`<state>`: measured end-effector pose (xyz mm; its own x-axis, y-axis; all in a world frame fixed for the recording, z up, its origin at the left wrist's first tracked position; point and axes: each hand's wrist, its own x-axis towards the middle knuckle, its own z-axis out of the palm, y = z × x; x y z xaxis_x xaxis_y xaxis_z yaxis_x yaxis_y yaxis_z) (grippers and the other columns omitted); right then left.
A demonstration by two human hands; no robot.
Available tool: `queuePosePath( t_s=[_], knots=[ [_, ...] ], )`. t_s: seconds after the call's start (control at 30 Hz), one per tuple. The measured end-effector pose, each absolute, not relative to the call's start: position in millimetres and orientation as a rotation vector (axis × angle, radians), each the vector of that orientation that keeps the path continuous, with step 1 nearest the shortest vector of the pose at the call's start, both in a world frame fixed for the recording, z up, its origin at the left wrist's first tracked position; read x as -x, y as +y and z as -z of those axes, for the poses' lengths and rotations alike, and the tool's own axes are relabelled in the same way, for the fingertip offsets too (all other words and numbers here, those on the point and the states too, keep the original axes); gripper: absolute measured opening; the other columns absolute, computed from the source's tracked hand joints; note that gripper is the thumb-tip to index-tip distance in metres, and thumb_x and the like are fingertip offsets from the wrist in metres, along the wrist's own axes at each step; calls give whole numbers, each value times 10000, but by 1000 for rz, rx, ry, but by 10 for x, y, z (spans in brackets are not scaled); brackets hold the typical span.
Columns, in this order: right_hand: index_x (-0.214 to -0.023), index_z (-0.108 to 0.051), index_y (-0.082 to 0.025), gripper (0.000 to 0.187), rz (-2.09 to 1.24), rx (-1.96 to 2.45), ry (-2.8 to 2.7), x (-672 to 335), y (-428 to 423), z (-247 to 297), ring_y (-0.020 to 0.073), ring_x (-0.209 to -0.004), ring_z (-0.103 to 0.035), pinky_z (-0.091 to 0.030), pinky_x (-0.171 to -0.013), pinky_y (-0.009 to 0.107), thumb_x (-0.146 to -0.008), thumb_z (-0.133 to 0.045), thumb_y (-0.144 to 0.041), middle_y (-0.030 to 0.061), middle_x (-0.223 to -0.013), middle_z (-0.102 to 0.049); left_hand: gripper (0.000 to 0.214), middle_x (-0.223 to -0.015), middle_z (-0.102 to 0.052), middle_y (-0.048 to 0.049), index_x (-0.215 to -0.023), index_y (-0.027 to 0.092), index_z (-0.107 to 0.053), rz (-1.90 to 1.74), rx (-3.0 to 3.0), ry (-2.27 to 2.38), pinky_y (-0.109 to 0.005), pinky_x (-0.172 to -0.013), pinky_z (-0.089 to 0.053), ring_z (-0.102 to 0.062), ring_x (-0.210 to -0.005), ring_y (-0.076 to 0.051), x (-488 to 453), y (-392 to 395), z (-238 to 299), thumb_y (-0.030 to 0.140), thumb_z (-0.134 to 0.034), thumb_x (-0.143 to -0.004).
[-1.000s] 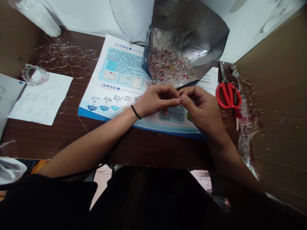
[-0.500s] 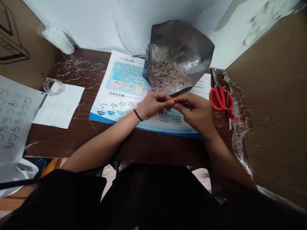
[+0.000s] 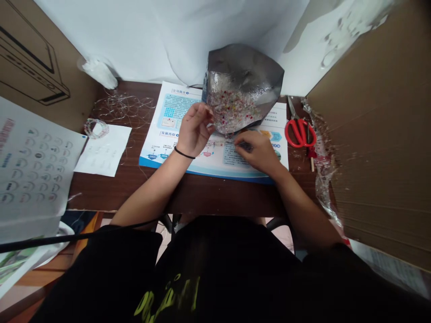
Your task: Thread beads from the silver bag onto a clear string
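The left hand (image 3: 195, 132) was positioned near centre frame, at the lower-left edge of the grey bag (image 3: 244, 60), fingers loosely curled. The right hand (image 3: 258, 150), right of centre, had its fingers bent inward — whether either hand gripped anything could not be determined. Multicoloured beads (image 3: 235, 107) lay inside the bag, upper centre.

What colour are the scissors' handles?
Red; the handles show best in the head view.
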<state>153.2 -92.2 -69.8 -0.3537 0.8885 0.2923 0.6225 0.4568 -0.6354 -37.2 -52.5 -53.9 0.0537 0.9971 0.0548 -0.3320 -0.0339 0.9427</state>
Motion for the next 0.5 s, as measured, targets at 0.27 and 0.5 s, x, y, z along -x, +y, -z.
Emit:
queuePosePath(
  t_s=[0.27, 0.5],
  knots=[
    [-1025, -581, -216, 257, -556, 1201, -2177, -1611, -909, 651, 221, -1007, -534, -410, -902, 418, -817, -558, -366, 68, -1061, -627, 316, -652, -516, 3, -721, 178, -534, -1126, -1204, 883, -202, -480, -371, -480, -547, -73, 278, -633, 593, 484, -609, -744],
    [-1104, -538, -234, 416, -721, 1166, -1932, -1623, -951, 505, 131, -707, -581, -448, -611, 265, -784, -577, -496, 22, -941, -681, 330, -435, -416, 51, -622, 122, -610, -770, -1504, 986, -204, -437, -243, -334, -424, -42, 150, -694, 439, 441, -647, -696]
  ],
)
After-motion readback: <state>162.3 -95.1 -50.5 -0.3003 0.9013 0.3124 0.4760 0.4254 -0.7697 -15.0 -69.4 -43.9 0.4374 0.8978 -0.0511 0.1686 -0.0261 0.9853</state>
